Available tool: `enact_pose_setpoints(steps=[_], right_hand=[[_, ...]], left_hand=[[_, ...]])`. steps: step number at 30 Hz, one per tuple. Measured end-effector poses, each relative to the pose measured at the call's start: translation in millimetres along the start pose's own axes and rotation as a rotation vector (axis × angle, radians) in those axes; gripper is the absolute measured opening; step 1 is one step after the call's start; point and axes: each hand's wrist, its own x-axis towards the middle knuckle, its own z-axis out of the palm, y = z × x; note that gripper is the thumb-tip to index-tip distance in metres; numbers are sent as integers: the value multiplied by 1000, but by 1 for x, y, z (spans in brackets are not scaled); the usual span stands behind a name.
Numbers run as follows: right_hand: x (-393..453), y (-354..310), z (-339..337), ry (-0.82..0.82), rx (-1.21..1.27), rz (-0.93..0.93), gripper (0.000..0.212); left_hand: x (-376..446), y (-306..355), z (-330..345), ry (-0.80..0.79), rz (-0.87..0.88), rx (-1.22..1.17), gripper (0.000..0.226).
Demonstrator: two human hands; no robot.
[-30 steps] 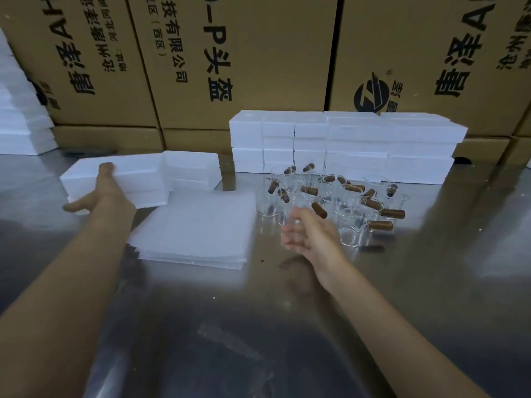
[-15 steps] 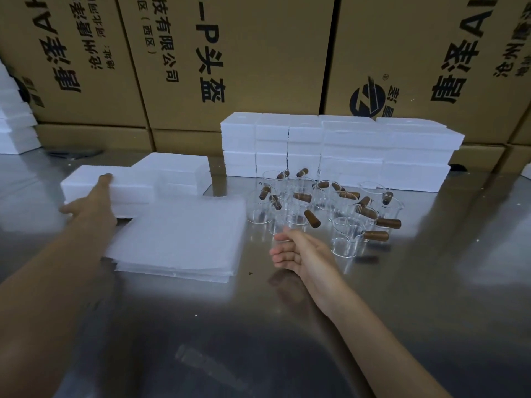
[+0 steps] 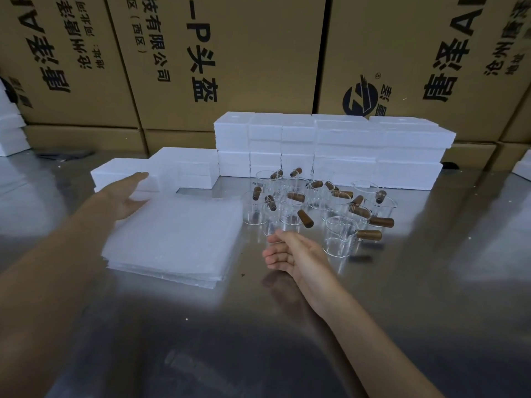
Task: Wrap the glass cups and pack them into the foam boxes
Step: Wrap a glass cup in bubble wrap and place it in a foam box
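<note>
Several clear glass cups with brown wooden handles stand clustered on a steel table. A stack of white foam wrap sheets lies to their left. Low white foam boxes sit behind the sheets, and a taller wall of foam boxes stands behind the cups. My left hand is flat and open at the far left corner of the sheet stack, in front of the low boxes. My right hand hovers, loosely curled and holding nothing, just in front of the nearest cups.
Large brown cardboard cartons with printed characters wall off the back of the table. More white foam pieces are stacked at the far left edge, and another foam piece shows at the right edge.
My left hand has come off the low foam box and moved right and nearer, onto the corner of the sheets. My right hand stays in front of the cups. The view shifted slightly.
</note>
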Motion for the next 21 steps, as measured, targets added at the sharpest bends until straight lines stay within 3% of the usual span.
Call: enact_pose_setpoints(steps=[3,7,10,13,18,21], right_hand=[[-1,-1,0,-5,13,-1,26],[-3,-2,-1,-12,14,-8,28],[-6,-1,-1,-16,-20,-29,26],[-12,1,-2,-6,-43,-57,25],[-17,-1,-3,13,-41,-59,22],[-23,-2,-10,-6,-148,-34,21]], left_hand=[[1,0,7,8,32,15,29],[-8,9,21,243,66,334,62],[-35,11,43,295,262,635,67],[-61,5,72,182,482,699,55],[-108,-16,125,-175,653,836,35],[-128,-28,148,-282,729,862,30]])
